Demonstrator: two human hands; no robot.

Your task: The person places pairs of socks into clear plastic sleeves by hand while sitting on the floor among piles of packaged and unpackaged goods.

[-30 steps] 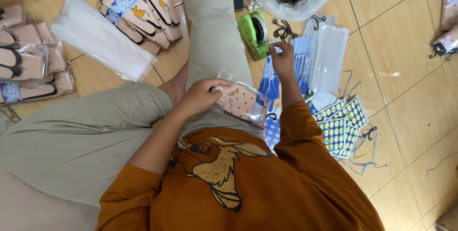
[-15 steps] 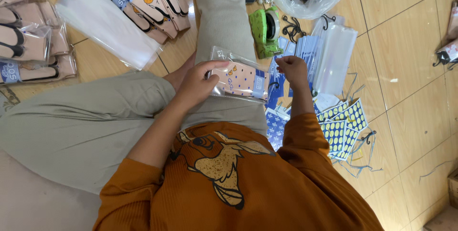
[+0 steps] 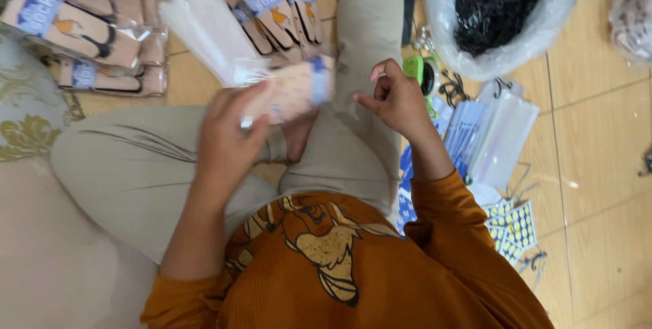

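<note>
At the far left edge a patterned cushion (image 3: 24, 122) is seen, cut off by the frame. Above it, packed socks in clear bags (image 3: 81, 37) are stacked on the tiled floor (image 3: 604, 186), their upper ends cut off at the top edge. Beside them a stack of empty clear bags (image 3: 204, 23) lies slanted, its lower end hidden behind the held packet. Further packed socks with blue bands (image 3: 278, 10) are spread just right of it, partly cut off at the top.

The left hand (image 3: 227, 139) is closed around the near end of a pink sock packet (image 3: 288, 91), which is raised above the lap between the two hands; the packet is blurred, so its print cannot be made out, though a blue band is seen at its far end. The fingers are largely hidden behind the back of the hand.

The right hand (image 3: 397, 101) is held just right of the packet, apart from it, fingers loosely curled, thumb and forefinger drawn near each other; whether anything small is pinched there cannot be told.

Behind that hand a green tape dispenser (image 3: 418, 71) is mostly hidden. Blue cards and clear sleeves (image 3: 492, 129) lie on the floor beside the right forearm. Above, a clear bag of black hooks (image 3: 502, 10) is cut off at the top. Yellow-dotted sheets (image 3: 516, 227) are partly covered by the orange sleeve (image 3: 462, 247).
</note>
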